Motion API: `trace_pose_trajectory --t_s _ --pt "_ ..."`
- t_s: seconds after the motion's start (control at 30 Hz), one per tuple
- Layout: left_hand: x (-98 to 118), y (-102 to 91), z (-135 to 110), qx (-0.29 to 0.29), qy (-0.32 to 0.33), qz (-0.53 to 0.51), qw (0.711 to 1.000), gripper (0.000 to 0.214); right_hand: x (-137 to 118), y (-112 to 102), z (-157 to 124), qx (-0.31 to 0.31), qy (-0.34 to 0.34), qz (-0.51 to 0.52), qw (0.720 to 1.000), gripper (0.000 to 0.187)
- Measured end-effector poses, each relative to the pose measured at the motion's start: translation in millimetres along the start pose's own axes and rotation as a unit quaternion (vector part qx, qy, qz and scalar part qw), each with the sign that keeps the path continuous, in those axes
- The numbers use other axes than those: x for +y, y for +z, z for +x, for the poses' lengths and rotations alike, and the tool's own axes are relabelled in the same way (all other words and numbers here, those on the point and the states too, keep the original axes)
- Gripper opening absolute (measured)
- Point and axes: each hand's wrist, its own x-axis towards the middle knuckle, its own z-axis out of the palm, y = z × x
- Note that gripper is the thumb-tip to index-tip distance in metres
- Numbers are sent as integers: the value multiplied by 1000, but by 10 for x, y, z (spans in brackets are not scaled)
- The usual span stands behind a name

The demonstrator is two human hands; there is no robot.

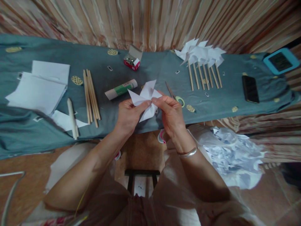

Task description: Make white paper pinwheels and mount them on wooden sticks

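Note:
Both hands pinch a white paper pinwheel at its middle, in front of me over the near table edge. My left hand grips it from the left, thumb at the centre. From the right, my right hand presses its thumb and fingers to the same spot; whether a pin sits there is hidden. Just behind the pinwheel lies a glue stick with a green label. Scissors with pale green handles rest beyond my right hand. Further back stands an open red box of small metal pins.
Left on the cloth-covered table are paper sheets, a white pen-like tool and several wooden sticks. Finished pinwheels on sticks, a phone and a blue-framed device lie right. A bag of paper scraps stands below.

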Motion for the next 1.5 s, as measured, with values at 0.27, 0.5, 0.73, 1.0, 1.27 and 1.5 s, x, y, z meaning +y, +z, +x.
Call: trace_pose_trajectory --t_s 0.27,0.5,0.73,1.0,1.27,1.5 --pt "-2 -7 -7 -5 10 -1 1000 20 6 -1 -1 4 2 -3 1000 24" --pt "17 -3 -16 -13 7 -6 1000 22 21 -2 1 -6 3 8 1000 23" --pt "6 -14 -8 -19 17 -11 1000 20 2 20 -7 17 12 36 999 19" --pt "3 -2 4 -10 24 -10 1000 16 -15 45 -26 20 29 48 998 15" --pt "-1 -3 14 1 21 -6 1000 17 -14 51 -30 15 25 19 999 16" --pt "12 -6 11 7 17 -4 1000 18 -10 61 -38 16 31 20 999 17"
